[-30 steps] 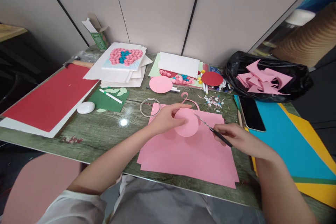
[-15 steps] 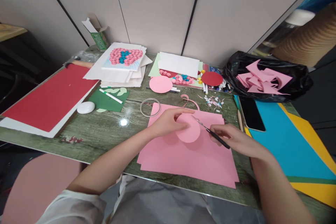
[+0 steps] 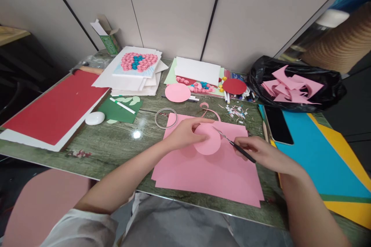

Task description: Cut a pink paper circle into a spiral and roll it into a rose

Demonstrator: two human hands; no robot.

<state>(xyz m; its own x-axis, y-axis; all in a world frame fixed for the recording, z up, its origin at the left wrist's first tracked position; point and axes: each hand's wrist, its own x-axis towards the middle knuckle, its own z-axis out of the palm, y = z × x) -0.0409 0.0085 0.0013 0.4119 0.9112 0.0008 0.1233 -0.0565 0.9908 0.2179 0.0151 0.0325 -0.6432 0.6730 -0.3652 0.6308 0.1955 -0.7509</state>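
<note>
My left hand (image 3: 189, 131) pinches a pink paper circle (image 3: 209, 141) at its left side, with the thumb on top. The circle is held above a stack of pink paper sheets (image 3: 197, 171). In my right hand (image 3: 256, 152) is a pair of scissors (image 3: 239, 148) with dark handles, its metal blades at the circle's upper right edge. How far the blades are apart is too small to tell. A curled pink paper strip (image 3: 214, 114) lies just beyond the circle, at the far edge of the sheets.
A grey ring (image 3: 156, 119) lies left of the sheets. Behind are another pink circle (image 3: 177, 92), a red circle (image 3: 234, 86) and paper scraps (image 3: 236, 112). A black bag (image 3: 257, 73) holds pink offcuts. A phone (image 3: 278, 125) rests on blue paper (image 3: 324, 158); red paper (image 3: 58, 108) lies left.
My right hand and the scissors have shifted slightly to the right. The pink circle has tilted or risen a little in my left hand, which stays nearly in place.
</note>
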